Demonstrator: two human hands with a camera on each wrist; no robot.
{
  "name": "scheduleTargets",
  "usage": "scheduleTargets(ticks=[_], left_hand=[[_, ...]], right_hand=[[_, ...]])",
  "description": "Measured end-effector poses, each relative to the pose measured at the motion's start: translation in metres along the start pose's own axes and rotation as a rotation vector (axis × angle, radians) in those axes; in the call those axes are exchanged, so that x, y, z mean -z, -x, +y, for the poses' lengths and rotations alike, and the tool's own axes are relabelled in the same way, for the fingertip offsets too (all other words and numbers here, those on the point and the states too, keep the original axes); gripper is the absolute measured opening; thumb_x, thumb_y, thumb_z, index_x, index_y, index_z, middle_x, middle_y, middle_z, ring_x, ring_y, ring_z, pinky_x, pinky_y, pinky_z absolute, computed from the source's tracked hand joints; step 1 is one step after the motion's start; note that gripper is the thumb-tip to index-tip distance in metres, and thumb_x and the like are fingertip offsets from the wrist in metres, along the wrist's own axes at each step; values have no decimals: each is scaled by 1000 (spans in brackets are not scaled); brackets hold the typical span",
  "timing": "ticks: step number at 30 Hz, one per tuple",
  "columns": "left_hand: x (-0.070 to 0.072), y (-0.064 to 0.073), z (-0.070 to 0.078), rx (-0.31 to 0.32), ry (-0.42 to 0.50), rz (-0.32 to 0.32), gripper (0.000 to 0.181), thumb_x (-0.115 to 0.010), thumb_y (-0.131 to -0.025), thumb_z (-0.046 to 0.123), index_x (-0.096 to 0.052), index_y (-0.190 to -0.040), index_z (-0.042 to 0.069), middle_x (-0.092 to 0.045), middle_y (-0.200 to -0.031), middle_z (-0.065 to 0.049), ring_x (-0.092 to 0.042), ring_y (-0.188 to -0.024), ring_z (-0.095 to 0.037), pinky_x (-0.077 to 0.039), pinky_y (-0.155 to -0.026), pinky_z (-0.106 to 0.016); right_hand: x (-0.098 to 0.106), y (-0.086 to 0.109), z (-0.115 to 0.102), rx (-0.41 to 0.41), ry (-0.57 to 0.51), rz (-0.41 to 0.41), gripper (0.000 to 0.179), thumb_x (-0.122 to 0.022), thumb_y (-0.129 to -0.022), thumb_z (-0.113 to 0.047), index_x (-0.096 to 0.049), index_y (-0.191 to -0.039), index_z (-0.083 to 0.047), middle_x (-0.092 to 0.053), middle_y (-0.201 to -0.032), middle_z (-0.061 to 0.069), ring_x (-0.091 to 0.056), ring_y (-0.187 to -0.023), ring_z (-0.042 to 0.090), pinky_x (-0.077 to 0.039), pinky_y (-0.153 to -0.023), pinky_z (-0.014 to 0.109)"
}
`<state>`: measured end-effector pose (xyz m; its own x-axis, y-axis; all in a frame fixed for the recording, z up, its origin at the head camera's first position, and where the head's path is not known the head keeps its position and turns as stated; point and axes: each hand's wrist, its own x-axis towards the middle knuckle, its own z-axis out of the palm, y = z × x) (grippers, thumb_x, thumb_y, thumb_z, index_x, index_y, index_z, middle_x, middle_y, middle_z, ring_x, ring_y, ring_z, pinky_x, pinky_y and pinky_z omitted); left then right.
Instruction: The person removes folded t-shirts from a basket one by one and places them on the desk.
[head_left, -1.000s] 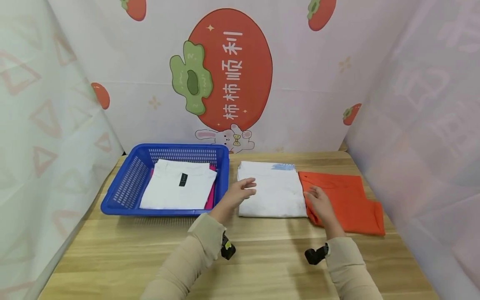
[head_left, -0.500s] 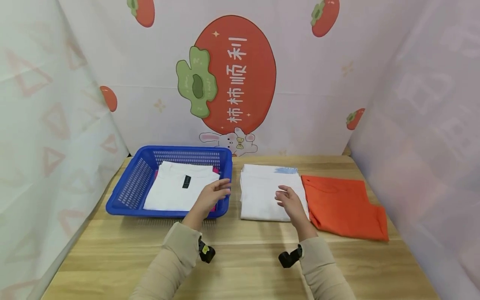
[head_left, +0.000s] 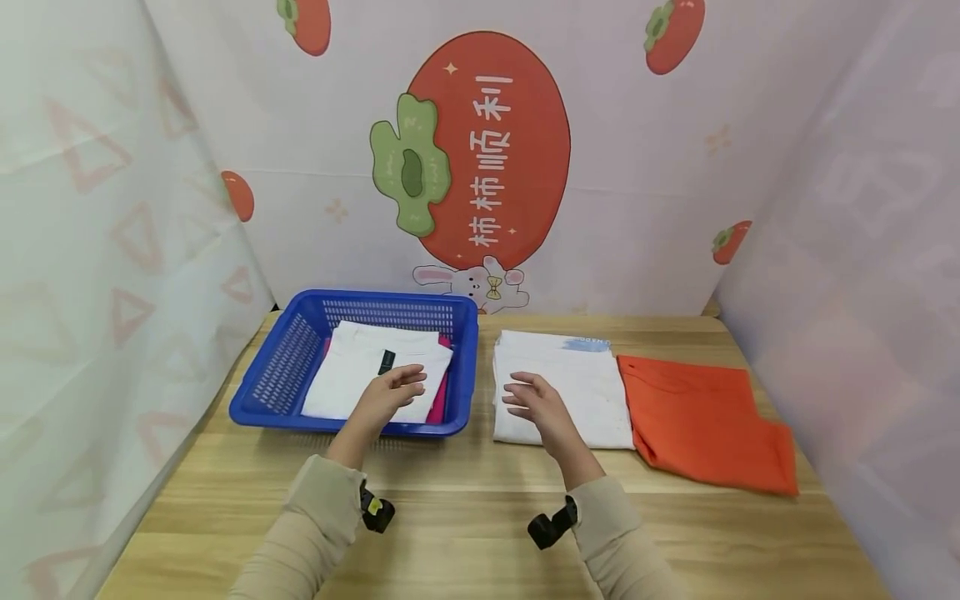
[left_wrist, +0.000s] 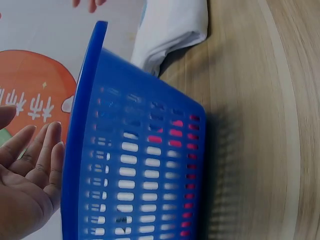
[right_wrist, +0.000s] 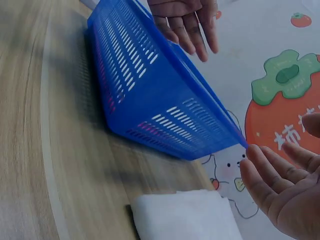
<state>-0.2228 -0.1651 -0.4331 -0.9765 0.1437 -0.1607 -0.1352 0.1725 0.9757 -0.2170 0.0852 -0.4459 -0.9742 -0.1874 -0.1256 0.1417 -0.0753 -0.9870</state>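
A blue plastic basket (head_left: pixel 247 392) stands at the left of the table, holding a folded white shirt (head_left: pixel 341 379) with a dark neck label, over pink cloth (head_left: pixel 440 398). My left hand (head_left: pixel 381 402) hovers above the basket's front part, fingers relaxed, holding nothing. The left wrist view shows the left hand (left_wrist: pixel 30 175) beyond the basket's slotted wall (left_wrist: pixel 135 165). Over the left part of a folded white garment (head_left: pixel 581 396) with a blue print floats my right hand (head_left: pixel 542 408), loosely spread and holding nothing. The right wrist view has that hand (right_wrist: pixel 290 185) apart from the white cloth (right_wrist: pixel 185 215).
Orange folded cloth (head_left: pixel 705 421) lies to the right of the white garment, against its edge. Wood-grain tabletop (head_left: pixel 450 533) spreads in front. A printed curtain (head_left: pixel 630 183) hangs behind and at both sides.
Both hands have moved left: the left one from between basket and white garment to over the basket, the right one from the orange cloth's edge to over the white garment. The head view has shifted slightly.
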Motion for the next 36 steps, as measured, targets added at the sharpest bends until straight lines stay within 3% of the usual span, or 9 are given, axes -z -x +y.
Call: scheduleTargets(ticks=[7, 14, 23, 30, 35, 36], left_hand=[[18, 2, -4, 13, -45, 8, 45, -52, -85, 13, -40, -126, -1, -43, -123, -23, -45, -107, -30, -35, -89, -42], [42, 0, -3, 22, -79, 18, 47, -50, -86, 12, -37, -127, -5, -40, -124, -25, -43, -109, -32, -33, -90, -43], [81, -9, -11, 83, -221, 16, 49, -47, -88, 16, -33, -128, -7, -38, -125, -26, -40, -110, -36, -34, -88, -45], [103, -19, -21, 202, -335, 65, 47, -47, -87, 16, -35, -125, -10, -36, -125, -28, -36, -113, -38, -34, -88, -45], [110, -27, -30, 293, -416, 126, 53, -46, -85, 16, -29, -127, -13, -28, -128, -31, -29, -115, -42, -29, -90, -49], [112, -27, -32, 300, -428, 139, 54, -46, -85, 16, -28, -127, -13, -27, -129, -31, -27, -116, -42, -27, -92, -49]], right_hand=[[-18, -7, -7, 4, -39, -142, 39, -46, -89, -16, -40, -119, 7, -47, -113, 26, -45, -104, 39, -42, -82, 38], [-42, -20, -12, -32, -24, -271, 38, -42, -90, -14, -37, -122, 8, -44, -116, 28, -47, -103, 37, -40, -85, 40], [-73, -41, -20, -98, -28, -295, 34, -38, -92, -11, -39, -119, 10, -47, -112, 26, -49, -100, 35, -41, -83, 40], [-98, -49, -30, -173, 40, -278, 30, -40, -90, -6, -41, -114, 12, -47, -107, 25, -49, -99, 37, -41, -82, 41], [-113, -75, -4, -288, 99, -180, 27, -47, -87, -10, -45, -109, 7, -46, -111, 24, -48, -100, 34, -41, -81, 42], [-113, -85, 10, -301, 93, -169, 28, -50, -85, -13, -47, -107, 4, -46, -112, 25, -49, -100, 35, -42, -79, 43]])
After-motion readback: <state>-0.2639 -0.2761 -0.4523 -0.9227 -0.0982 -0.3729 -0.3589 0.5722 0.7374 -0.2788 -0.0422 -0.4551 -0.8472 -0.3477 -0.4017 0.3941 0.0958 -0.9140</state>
